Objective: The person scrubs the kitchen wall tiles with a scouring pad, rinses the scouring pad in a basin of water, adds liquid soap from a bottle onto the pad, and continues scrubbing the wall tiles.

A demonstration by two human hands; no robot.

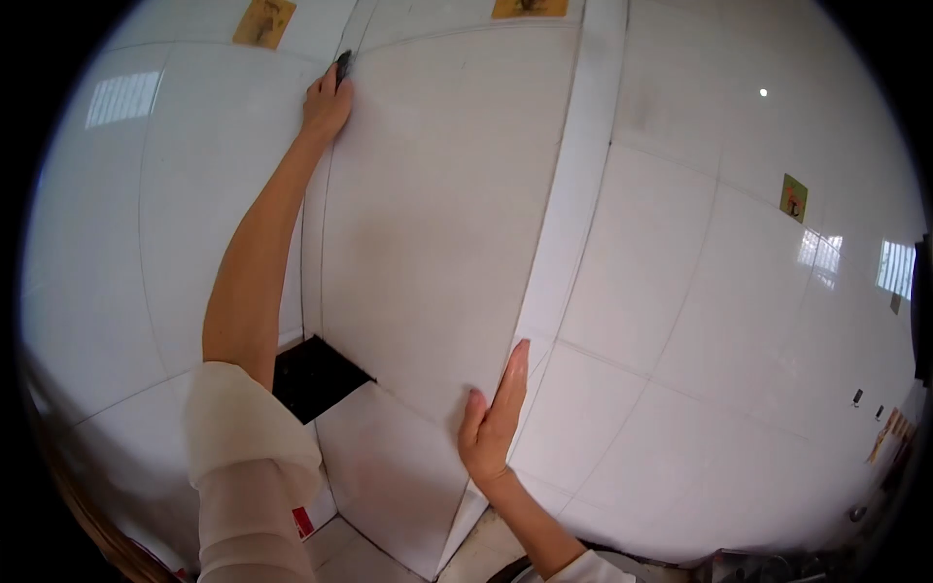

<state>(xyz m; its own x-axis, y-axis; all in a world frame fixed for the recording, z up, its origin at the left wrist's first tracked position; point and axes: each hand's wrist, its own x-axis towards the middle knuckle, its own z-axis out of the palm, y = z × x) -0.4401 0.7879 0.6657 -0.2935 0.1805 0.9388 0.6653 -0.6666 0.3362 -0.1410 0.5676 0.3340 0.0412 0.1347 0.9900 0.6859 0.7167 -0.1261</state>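
Note:
My left hand (pixel 328 105) reaches high up to the inner corner seam of the tiled wall. Its fingers are closed around a small dark object (pixel 343 66), whose kind I cannot make out, held at the seam. Lower down, my right hand (pixel 494 428) is open with nothing in it. Its fingers are stretched upward and lie along the pale edge strip (pixel 556 243) of the projecting tiled column (pixel 442 194); the thumb stands apart from them. Between the two arms, a black square opening or panel (pixel 319 377) shows at the foot of the inner corner.
White glossy tiles (pixel 671 262) cover the walls, with decorated tiles (pixel 262 23) (pixel 794 197) among them. A red label (pixel 303 523) is near my left sleeve. Small hooks (pixel 857 397) are at the right. Dark items (pixel 758 565) line the bottom right.

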